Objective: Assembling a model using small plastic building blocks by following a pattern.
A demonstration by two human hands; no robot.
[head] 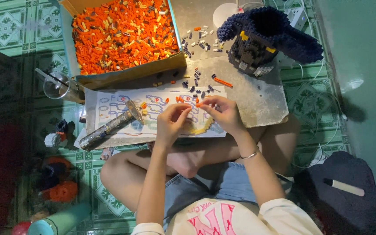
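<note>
While a person sits cross-legged on a green patterned tile floor (9,26), a metal sheet (257,95) lies in front of the knees as a work surface. At its upper left stands a cardboard box (127,74) filled w/ tiny orange, yellow & brown building bricks (122,30). Upper right on the sheet: a dark blue brick-built model (266,37), part finished, w/ yellow & grey bits. Below the box lies a printed instruction sheet (114,109), flat, w/ a hammer (109,124) resting diagonally across its left part. Loose small bricks (201,39), grey, white & dark, are scattered btwn box & model; a few orange ones sit along the paper's top edge.

Both hands meet over the right part of the paper. Left hand (172,124): fingers curled inward, tips pinched together; what they pinch is too small to tell. Right hand (225,113): fingers bent, thumb & forefinger pinching a tiny orange brick (199,104) at the paper's top edge. A thin bracelet (251,154) circles the right wrist. A small yellow strip of bricks (201,129) lies on the paper just under the hands.
</note>
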